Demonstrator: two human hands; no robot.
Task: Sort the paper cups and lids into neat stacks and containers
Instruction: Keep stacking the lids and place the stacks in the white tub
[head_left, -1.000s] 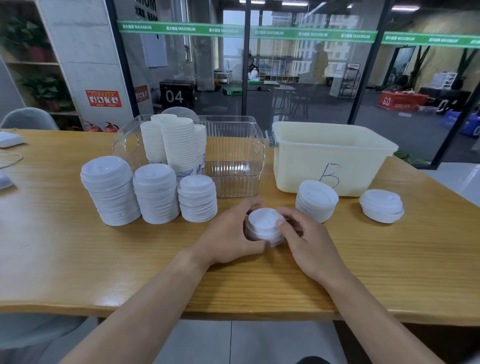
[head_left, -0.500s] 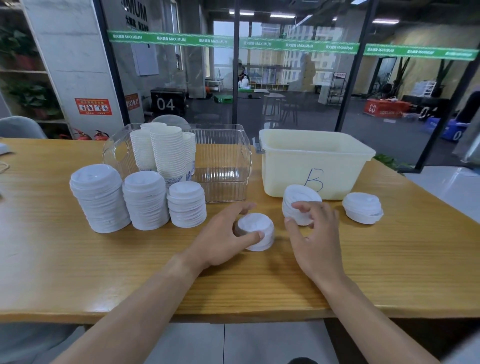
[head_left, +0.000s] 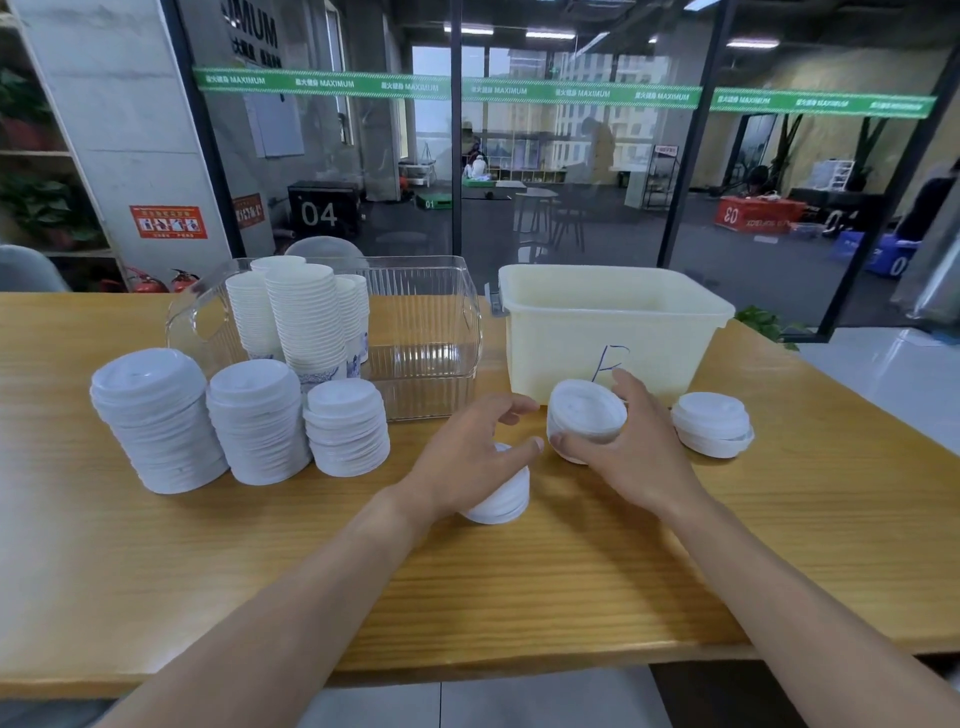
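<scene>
A: What are we seeing the right hand (head_left: 631, 452) doing?

B: We are seeing it gripping a short stack of lids (head_left: 586, 418). The thumb is pressing the near side and the fingers (head_left: 626, 387) are curling over the far rim, so the hand is closing round the stack.

A: And the left hand (head_left: 470, 454)?

B: We are finding it spread and relaxed, thumb and fingers apart, holding nothing. It is hovering over a second small stack of lids (head_left: 501, 501), which is showing just under the palm. We cannot tell whether the palm is touching it.

A: What are we noticing beyond the fingertips?

B: Just past the right fingers a cream tub (head_left: 613, 325) is standing with a handwritten letter on its front. To the outside of the right hand, another low pile of lids (head_left: 711, 423) is sitting near the tub. Past the left fingers a clear bin (head_left: 426, 332) is holding stacked paper cups (head_left: 306, 317), and further to the left three tall lid stacks (head_left: 244, 415) are standing side by side.

A: And the surface and the room?

B: We are looking at a wooden table (head_left: 467, 597). Behind it a glass wall (head_left: 571, 156) with a green band is showing a dim hall.
</scene>
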